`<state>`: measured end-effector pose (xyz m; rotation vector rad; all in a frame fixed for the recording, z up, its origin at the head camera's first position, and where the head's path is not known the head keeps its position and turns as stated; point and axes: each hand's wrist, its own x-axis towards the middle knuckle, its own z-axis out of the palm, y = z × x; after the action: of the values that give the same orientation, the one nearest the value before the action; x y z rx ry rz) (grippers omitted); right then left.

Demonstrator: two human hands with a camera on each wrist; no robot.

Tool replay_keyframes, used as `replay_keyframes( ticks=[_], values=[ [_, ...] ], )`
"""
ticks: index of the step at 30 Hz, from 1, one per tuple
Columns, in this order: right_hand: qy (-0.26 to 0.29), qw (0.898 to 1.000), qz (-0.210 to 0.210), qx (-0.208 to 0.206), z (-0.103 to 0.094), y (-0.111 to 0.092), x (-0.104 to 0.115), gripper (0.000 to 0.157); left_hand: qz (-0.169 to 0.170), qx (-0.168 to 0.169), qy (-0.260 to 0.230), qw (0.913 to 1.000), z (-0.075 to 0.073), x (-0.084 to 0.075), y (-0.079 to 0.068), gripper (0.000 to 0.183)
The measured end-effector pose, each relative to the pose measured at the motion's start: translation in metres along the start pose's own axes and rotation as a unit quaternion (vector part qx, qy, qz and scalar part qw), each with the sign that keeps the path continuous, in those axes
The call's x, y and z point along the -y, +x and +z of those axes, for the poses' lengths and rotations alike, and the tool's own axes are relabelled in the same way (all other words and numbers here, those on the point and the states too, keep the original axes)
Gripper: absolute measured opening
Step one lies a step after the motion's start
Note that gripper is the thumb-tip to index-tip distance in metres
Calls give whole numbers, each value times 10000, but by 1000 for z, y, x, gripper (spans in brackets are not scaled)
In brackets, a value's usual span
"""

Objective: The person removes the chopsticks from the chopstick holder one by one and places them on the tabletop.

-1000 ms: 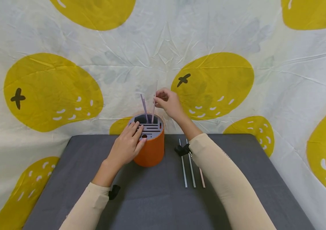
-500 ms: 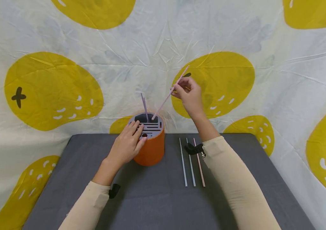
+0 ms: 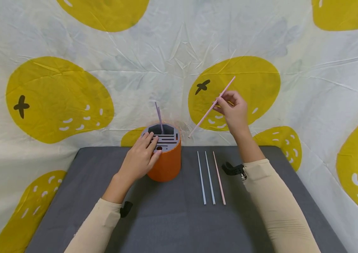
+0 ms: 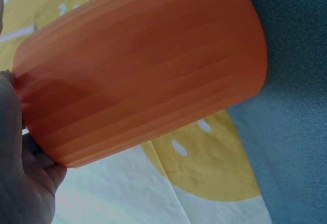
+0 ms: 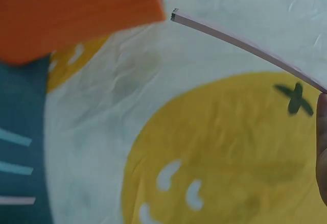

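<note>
An orange cylindrical knife block (image 3: 166, 165) with a grey slotted top stands at the back of the table. My left hand (image 3: 140, 154) rests on the left of that top, fingers stretched over the slots; in the left wrist view its fingertips are right at the rim of the orange wall. Two purple chopsticks (image 3: 159, 116) stand leaning in the top's dark rear opening. Up to the right of the block, my right hand (image 3: 234, 109) pinches a pink chopstick (image 3: 204, 117) near its upper half. The chopstick slants, its squared lower end pointing down-left, apart from the block in the head view.
On the grey tabletop (image 3: 172, 225), right of the block, lie two pale blue chopsticks (image 3: 210, 177) and a pink-orange chopstick (image 3: 219, 177), side by side. A white cloth (image 3: 153, 52) with yellow fruit prints hangs close behind the table's back edge.
My right hand has drawn the pink chopstick out of the block's rear opening and carried it to the right, tilting it. The left hand has stayed on the block.
</note>
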<state>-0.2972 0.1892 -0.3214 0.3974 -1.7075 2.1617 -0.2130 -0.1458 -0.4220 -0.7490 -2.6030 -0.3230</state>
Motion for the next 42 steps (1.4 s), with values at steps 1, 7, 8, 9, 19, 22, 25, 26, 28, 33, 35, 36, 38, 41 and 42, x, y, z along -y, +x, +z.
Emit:
replay_keyframes(
  ticks=[1, 7, 8, 9, 19, 22, 25, 26, 28, 33, 35, 36, 38, 41, 42],
  values=[
    [-87, 10000, 18, -14, -6, -2, -2, 15, -1, 5, 5, 10000, 0, 0, 0, 57],
    [-716, 9971, 246, -96, -41, -15, -14, 26, -31, 32, 45, 10000, 0, 0, 0, 57],
    [-820, 9961, 306, -109, -46, -17, -16, 25, -36, 42, 38, 10000, 0, 0, 0, 57],
    [-875, 9954, 375, -127, -51, -19, -18, 22, -37, 51, 40, 10000, 0, 0, 0, 57],
    [-2705, 9555, 1046, 530, -94, -40, -46, 32, -37, 82, 12, 10000, 0, -3, 0, 57],
    [-3147, 9390, 1171, 741, -107, -47, -61, 37, -42, 39, 22, 10000, -2, -2, 0, 57],
    [-3486, 9242, 1284, 888, -116, -55, -69, 37, -64, 18, 28, 10000, -3, -1, -1, 57],
    [-3576, 9198, 1319, 931, -119, -58, -72, 36, -70, 20, 30, 10000, -3, -1, -1, 58],
    [-3720, 9128, 1347, 1014, -124, -63, -78, 34, -78, 37, 43, 10000, -3, 0, -1, 58],
    [-4006, 8930, 1628, 1245, -131, -75, -93, 31, -35, -16, 40, 10000, -3, 1, -1, 57],
    [-4065, 8872, 1750, 1303, -133, -79, -99, 29, -39, -14, 37, 10000, -3, 1, -1, 58],
    [-4078, 8853, 1796, 1329, -133, -81, -102, 28, -44, -7, 40, 10000, -3, 1, -1, 58],
    [-4094, 8826, 1842, 1393, -134, -84, -108, 26, -74, 30, 36, 10000, -4, 1, -1, 58],
    [-4117, 8785, 1935, 1457, -137, -89, -116, 23, -83, 40, 27, 10000, -5, 0, -1, 58],
    [-4128, 8761, 1993, 1491, -138, -90, -118, 23, -70, 30, 32, 10000, -5, -1, -1, 58]
  ],
)
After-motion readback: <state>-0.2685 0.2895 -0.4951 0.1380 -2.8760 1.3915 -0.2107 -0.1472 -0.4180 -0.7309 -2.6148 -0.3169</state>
